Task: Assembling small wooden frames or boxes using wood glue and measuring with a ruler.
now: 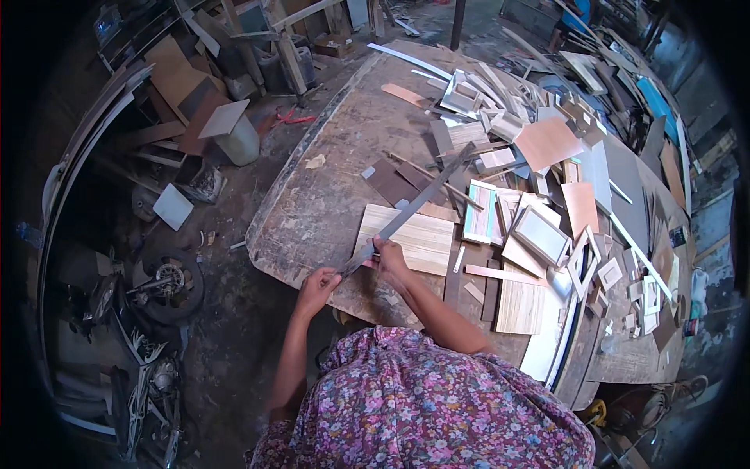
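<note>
A long, thin grey strip [426, 193] slants across the near part of the table, its far end over the loose wood pieces. My left hand [319, 289] is closed on its near end, just off the table's front edge. Farther along, my right hand [388, 256] grips the same strip, fingers bent around its edge. What the strip is made of I cannot tell. Under it lies a pale striped wooden board [418, 244], close to my right hand. Two dark brown flat pieces [400, 181] rest beyond that board.
Small frames [542, 234], panels and offcuts are heaped over the right half of the worn wooden table [301, 211]. Another striped board [519, 307] lies near the front edge. Left on the floor are a motorcycle wheel [168, 285] and a bin [238, 141]. Someone in blue [576, 14] is far back.
</note>
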The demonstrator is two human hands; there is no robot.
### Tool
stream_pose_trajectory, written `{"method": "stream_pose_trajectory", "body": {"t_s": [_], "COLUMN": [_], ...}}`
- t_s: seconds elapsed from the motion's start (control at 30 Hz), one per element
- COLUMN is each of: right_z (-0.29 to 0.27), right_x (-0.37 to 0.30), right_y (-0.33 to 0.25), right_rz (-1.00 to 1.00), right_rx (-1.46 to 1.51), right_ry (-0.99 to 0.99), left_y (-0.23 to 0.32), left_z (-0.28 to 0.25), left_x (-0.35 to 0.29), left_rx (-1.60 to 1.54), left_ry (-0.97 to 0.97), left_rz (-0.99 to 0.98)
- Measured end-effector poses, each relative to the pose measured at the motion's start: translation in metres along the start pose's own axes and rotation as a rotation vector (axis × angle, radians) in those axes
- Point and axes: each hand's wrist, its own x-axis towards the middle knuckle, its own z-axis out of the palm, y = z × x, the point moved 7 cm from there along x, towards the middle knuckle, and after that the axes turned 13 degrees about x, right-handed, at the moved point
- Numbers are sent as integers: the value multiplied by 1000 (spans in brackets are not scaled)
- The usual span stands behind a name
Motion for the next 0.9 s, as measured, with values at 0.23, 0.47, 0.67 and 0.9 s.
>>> {"method": "stream_pose_trajectory", "body": {"t_s": [0.23,0.47,0.67,0.9], "right_z": [-9,-31,-47,-79], "right_x": [-1,9,14,36], "right_y": [8,-41,-55,-69], "right_rz": [35,-197,-195,-312], "right_rx": [44,108,137,228], "right_ry": [-30,36,158,220], "left_y": [0,-25,-28,-18], "left_z": [-1,-71,-104,-143], "left_x": [8,24,44,81], "left_rx": [241,360,494,668], "left_ry": [-48,-157,-263,-196], "left_rz": [56,-94,33,150]}}
